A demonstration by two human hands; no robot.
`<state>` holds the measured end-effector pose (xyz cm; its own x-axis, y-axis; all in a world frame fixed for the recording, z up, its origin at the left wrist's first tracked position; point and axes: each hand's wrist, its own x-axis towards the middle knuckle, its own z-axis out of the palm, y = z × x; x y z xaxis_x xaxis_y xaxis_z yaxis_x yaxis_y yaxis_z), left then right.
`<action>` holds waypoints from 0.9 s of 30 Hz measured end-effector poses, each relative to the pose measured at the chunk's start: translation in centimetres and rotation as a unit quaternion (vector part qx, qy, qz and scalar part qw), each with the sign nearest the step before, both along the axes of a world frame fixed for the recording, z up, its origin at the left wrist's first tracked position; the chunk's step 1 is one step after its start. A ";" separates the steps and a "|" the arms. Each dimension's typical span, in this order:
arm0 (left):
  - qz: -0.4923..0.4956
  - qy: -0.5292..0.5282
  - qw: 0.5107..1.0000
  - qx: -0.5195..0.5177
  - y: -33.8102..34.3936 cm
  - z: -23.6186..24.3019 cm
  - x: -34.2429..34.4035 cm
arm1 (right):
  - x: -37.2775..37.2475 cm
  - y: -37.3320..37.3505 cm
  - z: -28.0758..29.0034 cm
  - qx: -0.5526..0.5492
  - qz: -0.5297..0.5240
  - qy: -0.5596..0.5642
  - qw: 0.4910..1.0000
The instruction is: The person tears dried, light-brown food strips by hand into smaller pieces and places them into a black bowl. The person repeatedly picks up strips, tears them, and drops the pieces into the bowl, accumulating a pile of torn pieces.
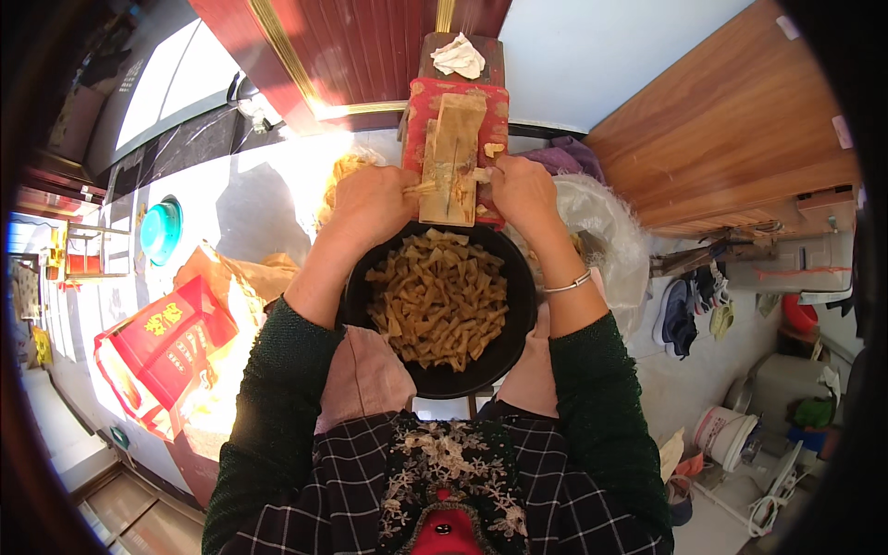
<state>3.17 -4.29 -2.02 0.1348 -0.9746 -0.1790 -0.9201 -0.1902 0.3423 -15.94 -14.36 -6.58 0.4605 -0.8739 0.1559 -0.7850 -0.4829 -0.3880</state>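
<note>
A wooden block tool (453, 162) with a dark slit lies lengthwise on a red-covered stool (498, 116). My left hand (375, 199) is closed at its left side, gripping a pale stick-like piece (422, 188) that reaches onto the wood. On the other side my right hand (524, 194) is closed around a similar pale piece (482, 174). Whether these are one piece or two, or part of the tool, I cannot tell. Just below, between my knees, a black round pan (444, 381) holds many brown cut pieces (437, 301).
A crumpled white cloth (458, 57) lies at the stool's far end. A whitish plastic sack (610, 245) stands to the right, near dark shoes (678, 319). At left are a red gift bag (171, 347) and a teal basin (162, 231). A wooden cabinet (731, 111) borders the right.
</note>
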 end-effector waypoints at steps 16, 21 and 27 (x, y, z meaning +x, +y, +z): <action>0.139 0.879 0.416 -0.188 2.5 2.5 -1.6 | 1.3 7.4 4.9 0.606 0.202 -0.410 0.651; 0.150 0.755 0.530 -0.357 3.0 3.2 0.6 | 1.1 7.7 5.6 0.567 0.226 -0.406 0.680; -0.044 0.337 0.808 -0.482 3.8 1.3 -2.7 | 1.7 9.0 6.2 0.534 0.204 -0.543 0.616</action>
<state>0.44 -0.47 -0.75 0.2456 -0.7058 0.6645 -0.4577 0.5198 0.7213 -14.28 -5.38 -0.37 0.8064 -0.5914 0.0025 0.3186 0.4308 -0.8444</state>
